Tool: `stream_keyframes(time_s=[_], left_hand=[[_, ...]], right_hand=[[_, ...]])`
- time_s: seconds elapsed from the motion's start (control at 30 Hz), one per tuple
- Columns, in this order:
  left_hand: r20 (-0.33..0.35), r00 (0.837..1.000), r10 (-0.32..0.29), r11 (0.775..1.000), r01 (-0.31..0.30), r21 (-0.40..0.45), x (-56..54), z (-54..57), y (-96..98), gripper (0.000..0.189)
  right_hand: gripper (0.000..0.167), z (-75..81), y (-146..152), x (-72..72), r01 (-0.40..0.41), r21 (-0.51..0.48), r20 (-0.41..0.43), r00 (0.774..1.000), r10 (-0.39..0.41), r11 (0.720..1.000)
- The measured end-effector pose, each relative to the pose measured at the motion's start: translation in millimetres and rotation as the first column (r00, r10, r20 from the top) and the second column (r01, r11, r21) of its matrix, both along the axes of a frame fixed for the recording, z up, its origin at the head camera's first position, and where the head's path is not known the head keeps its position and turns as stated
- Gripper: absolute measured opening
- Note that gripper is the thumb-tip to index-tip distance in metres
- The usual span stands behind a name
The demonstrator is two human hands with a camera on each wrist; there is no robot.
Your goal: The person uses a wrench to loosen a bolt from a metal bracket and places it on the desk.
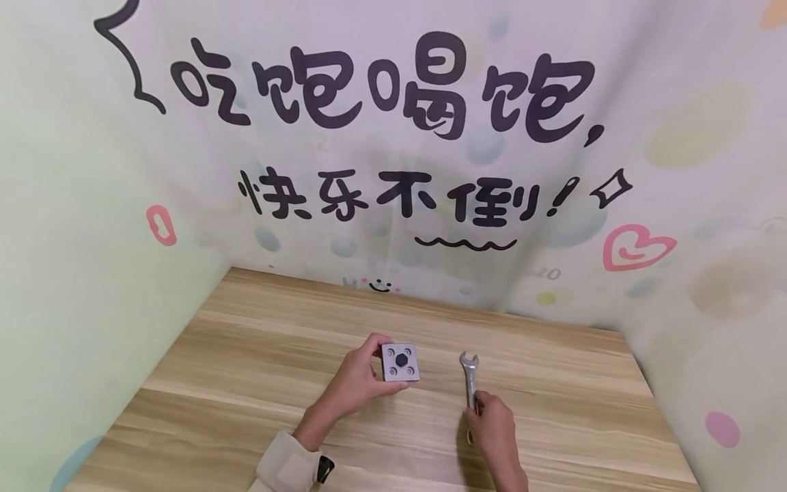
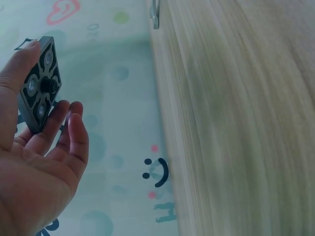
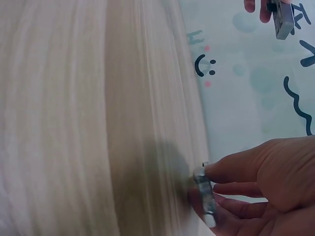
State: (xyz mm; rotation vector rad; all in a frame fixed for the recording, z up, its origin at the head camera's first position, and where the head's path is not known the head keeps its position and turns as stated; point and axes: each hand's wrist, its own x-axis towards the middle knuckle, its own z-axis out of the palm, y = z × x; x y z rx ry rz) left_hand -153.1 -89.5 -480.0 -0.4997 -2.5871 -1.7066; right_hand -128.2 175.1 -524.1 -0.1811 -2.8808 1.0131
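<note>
My left hand (image 1: pixel 356 383) grips a square grey metal plate (image 1: pixel 393 378) by its edges, thumb on one side and fingers on the other. A black hex bolt head (image 1: pixel 402 360) sits in its middle, with several round holes around it. The left wrist view shows the plate's ribbed back (image 2: pixel 28 105) and the black end of the bolt (image 2: pixel 48 85) sticking out. To the right, my right hand (image 1: pixel 496 427) pinches a silver wrench (image 1: pixel 471 379) by its shank, the open-ended jaw pointing away from me. Plate and wrench are apart.
Both hands are over a wood-grain table (image 1: pixel 258 342). Behind it rises a pale wall covering (image 1: pixel 344 150) with black lettering and coloured drawings; pale side walls (image 1: pixel 74 273) close in the table at left and right.
</note>
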Motion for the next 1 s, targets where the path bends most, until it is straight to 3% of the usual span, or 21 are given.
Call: stream_keyframes(time_s=[0.37, 0.57, 0.77, 0.87, 1.0], left_hand=[[-0.013, 1.0, -0.012, 1.0, 0.012, 0.0, 0.7, 2.7, 0.5, 0.065], [-0.002, 1.0, -0.01, 1.0, 0.01, 0.001, 2.0, 4.3, -0.3, 0.066], [-0.007, 1.0, -0.004, 1.0, 0.004, -0.012, 2.6, 4.7, 0.0, 0.065], [-0.014, 1.0, -0.002, 1.0, 0.002, -0.014, 3.0, 4.8, 0.8, 0.065], [-0.011, 1.0, -0.014, 1.0, 0.014, -0.001, 3.7, 3.6, 3.1, 0.064]], right_hand=[[0.011, -2.9, -0.5, 1.2, 0.005, 0.02, -0.027, 1.0, -0.005, 1.0], [0.03, -4.5, -0.6, 1.7, 0.005, 0.008, -0.039, 0.999, -0.005, 1.0], [0.035, -2.1, -0.3, 1.9, 0.004, 0.026, -0.04, 0.999, -0.003, 1.0], [0.036, -0.7, -2.2, 2.5, 0.02, 0.013, -0.082, 0.996, -0.018, 1.0], [0.033, 3.6, -7.1, 1.9, 0.018, -0.048, -0.206, 0.978, -0.027, 0.999]])
